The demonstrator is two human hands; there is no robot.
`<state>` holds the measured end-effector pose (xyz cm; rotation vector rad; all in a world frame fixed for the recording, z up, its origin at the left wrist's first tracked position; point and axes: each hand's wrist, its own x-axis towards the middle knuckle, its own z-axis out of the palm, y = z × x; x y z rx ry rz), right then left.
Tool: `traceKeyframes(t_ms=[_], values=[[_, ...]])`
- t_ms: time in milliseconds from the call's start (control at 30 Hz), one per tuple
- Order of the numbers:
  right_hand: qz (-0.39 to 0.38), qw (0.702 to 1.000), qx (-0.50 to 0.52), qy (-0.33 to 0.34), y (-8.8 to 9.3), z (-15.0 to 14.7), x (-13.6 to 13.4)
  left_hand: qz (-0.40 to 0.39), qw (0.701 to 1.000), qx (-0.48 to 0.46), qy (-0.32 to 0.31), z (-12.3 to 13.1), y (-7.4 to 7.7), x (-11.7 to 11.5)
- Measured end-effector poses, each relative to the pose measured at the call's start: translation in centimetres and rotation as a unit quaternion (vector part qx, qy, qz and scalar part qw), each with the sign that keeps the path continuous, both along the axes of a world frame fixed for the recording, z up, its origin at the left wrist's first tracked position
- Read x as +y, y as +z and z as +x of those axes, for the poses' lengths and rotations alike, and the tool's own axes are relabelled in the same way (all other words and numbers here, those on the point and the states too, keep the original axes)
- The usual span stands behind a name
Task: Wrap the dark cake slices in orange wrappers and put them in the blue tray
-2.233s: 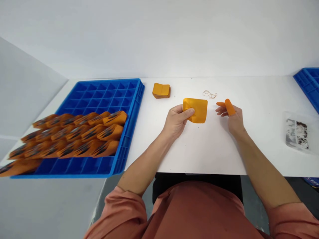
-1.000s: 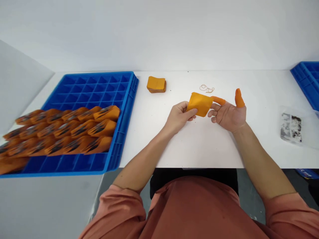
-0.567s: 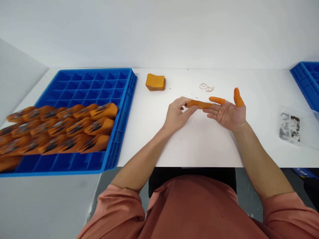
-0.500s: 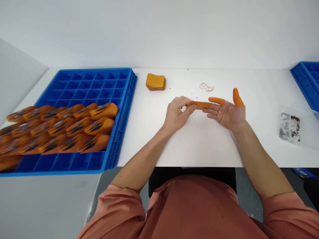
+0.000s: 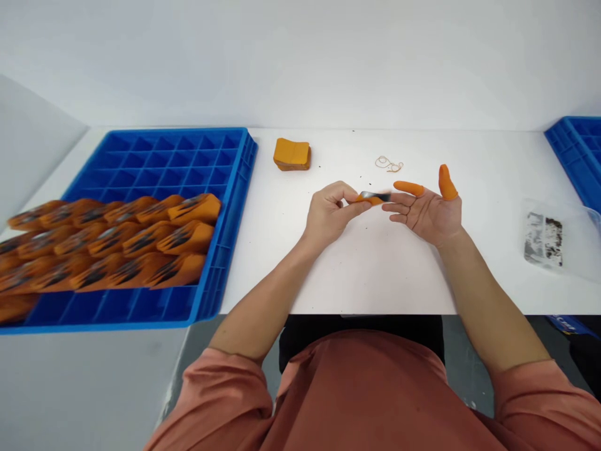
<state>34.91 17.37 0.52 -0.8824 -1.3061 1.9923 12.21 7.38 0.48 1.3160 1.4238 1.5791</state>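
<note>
My left hand (image 5: 331,210) pinches a small orange paper packet (image 5: 375,201) between thumb and fingers. Along its upper side shows a shiny silver-and-black part; whether that lies inside or on top, I cannot tell. My right hand (image 5: 429,213) is palm up with its fingers spread, orange finger cots on thumb and index finger. Its other fingertips are at the packet's right end, and I cannot tell if they touch it. Behind my left hand sits a stack of orange paper pieces (image 5: 292,154).
At left, a blue divided tray (image 5: 252,156) holds rows of orange packets (image 5: 188,238) with dark contents. Thin tan rubber bands (image 5: 389,165) lie beyond my right hand. A clear plastic box (image 5: 580,241) with small dark bits is at right, near another blue tray (image 5: 570,150).
The packet in my left hand has turned, so a silver-and-black part now shows where plain orange was. My left hand has shifted slightly left; my right hand stays almost still.
</note>
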Motion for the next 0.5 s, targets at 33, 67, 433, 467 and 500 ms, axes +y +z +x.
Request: traceKeyframes(t_ms=[33, 67, 433, 467, 500], values=[[0.008, 1.000, -0.010, -0.003, 0.01, -0.01, 0.02, 0.002, 1.000, -0.004, 0.001, 0.00, -0.03, 0.02], [0.015, 1.000, -0.014, -0.004, 0.03, -0.02, 0.03, 0.004, 1.000, -0.007, 0.002, 0.00, -0.04, 0.05], [0.038, 0.999, -0.007, 0.004, -0.32, 0.26, 0.30, 0.043, 0.999, 0.019, 0.023, -0.03, -0.61, 0.54], [0.042, 0.999, -0.014, 0.003, -0.32, 0.26, 0.31, 0.047, 0.998, 0.022, 0.023, -0.05, -0.66, 0.57], [0.046, 0.999, -0.021, 0.003, -0.31, 0.26, 0.31, 0.049, 0.998, 0.025, 0.023, -0.06, -0.69, 0.58]])
